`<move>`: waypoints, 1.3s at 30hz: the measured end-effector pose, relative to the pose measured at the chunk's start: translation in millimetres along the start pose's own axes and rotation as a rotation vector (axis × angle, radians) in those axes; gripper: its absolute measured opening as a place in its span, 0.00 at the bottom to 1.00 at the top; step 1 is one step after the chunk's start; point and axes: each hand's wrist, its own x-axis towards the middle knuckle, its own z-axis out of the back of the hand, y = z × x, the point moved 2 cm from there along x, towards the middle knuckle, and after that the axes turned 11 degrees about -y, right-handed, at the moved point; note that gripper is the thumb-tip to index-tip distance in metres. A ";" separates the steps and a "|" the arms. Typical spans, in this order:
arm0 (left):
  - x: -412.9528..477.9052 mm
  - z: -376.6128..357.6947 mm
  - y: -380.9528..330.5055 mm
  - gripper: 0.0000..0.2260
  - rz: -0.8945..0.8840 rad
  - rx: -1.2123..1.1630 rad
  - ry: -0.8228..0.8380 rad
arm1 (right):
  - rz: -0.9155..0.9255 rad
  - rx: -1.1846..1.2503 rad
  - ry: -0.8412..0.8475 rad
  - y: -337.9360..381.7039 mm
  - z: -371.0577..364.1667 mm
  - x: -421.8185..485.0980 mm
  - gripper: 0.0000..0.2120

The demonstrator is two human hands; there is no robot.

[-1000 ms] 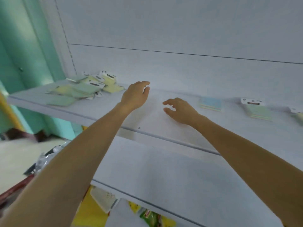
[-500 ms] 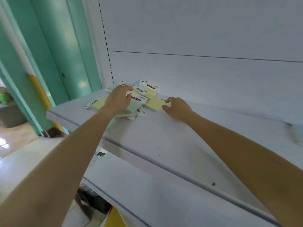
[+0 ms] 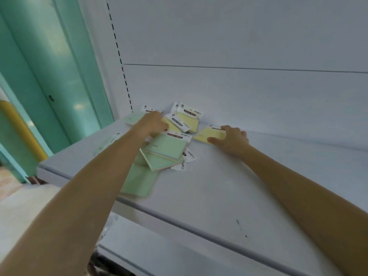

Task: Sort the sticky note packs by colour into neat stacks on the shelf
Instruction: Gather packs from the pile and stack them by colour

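Through the head camera, both your bare arms reach forward over the white shelf (image 3: pixel 219 188). Your right hand (image 3: pixel 232 139) grips a yellow pack (image 3: pixel 207 134). The thumb lies along its near edge and the fingers curl over its far edge by the white header card. The pack lies flat on the shelf, close to the back panel (image 3: pixel 249 100).

Your left hand (image 3: pixel 153 123) lies palm down on the loose pile just to the left of your right hand. Its fingertips are blurred and sunk among the packs, so you cannot tell whether it holds one or only rests there.

Just past that hand and to its right, two leaning yellow packs (image 3: pixel 190 121) with "STICKY NOTE" headers overlap against the back panel. On the near side of your left wrist, green packs (image 3: pixel 169 145) lie fanned over one another. The header of the top one sits just beside the pack in your right hand. Another, the front green pack (image 3: pixel 137 182), lies partly under your left forearm and reaches the shelf's front edge. A pale green pack (image 3: pixel 131 118) sits just left of your left hand, near the slotted upright.

Well to the left of both hands stand a teal pillar (image 3: pixel 59 66) and a yellow post (image 3: pixel 18 126). A lower shelf (image 3: pixel 159 251) shows beneath your forearms.
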 end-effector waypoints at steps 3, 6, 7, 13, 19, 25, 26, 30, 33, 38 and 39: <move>7.8 6.2 1.7 0.16 -0.018 -0.041 -0.003 | -0.037 0.050 -0.011 -4.8 1.0 2.1 0.32; 10.4 13.3 -1.3 0.08 -0.044 -0.132 -0.050 | -0.025 0.133 -0.041 -4.0 0.3 -1.4 0.31; 10.9 15.6 -2.4 0.06 -0.042 -0.183 -0.060 | -0.006 0.164 -0.062 -2.8 0.9 -3.6 0.31; 15.0 23.7 -6.1 0.15 0.009 -0.531 -0.169 | 0.155 0.341 -0.152 2.8 9.9 -17.0 0.27; 8.7 33.1 -10.2 0.21 -0.001 -0.759 -0.230 | 0.015 0.450 -0.159 -1.6 16.9 -13.9 0.23; -11.8 35.8 -28.6 0.13 -0.189 -0.771 -0.416 | -0.030 0.459 -0.279 -3.8 43.6 -19.3 0.25; -14.3 34.3 -35.9 0.13 -0.195 -0.788 -0.434 | -0.049 0.474 -0.312 -8.1 50.2 -23.8 0.25; -27.5 14.3 -81.9 0.14 -0.206 -0.842 -0.286 | -0.144 0.476 -0.406 -38.8 81.5 -46.9 0.25; -52.2 -6.7 -126.0 0.17 -0.197 -0.915 -0.126 | -0.215 0.471 -0.475 -68.9 111.3 -71.2 0.24; -109.1 -34.6 -210.0 0.20 -0.226 -0.988 0.058 | -0.281 0.425 -0.580 -136.1 174.4 -124.6 0.25; -121.3 -39.1 -228.2 0.20 -0.239 -0.999 0.075 | -0.290 0.430 -0.598 -150.7 188.5 -135.7 0.25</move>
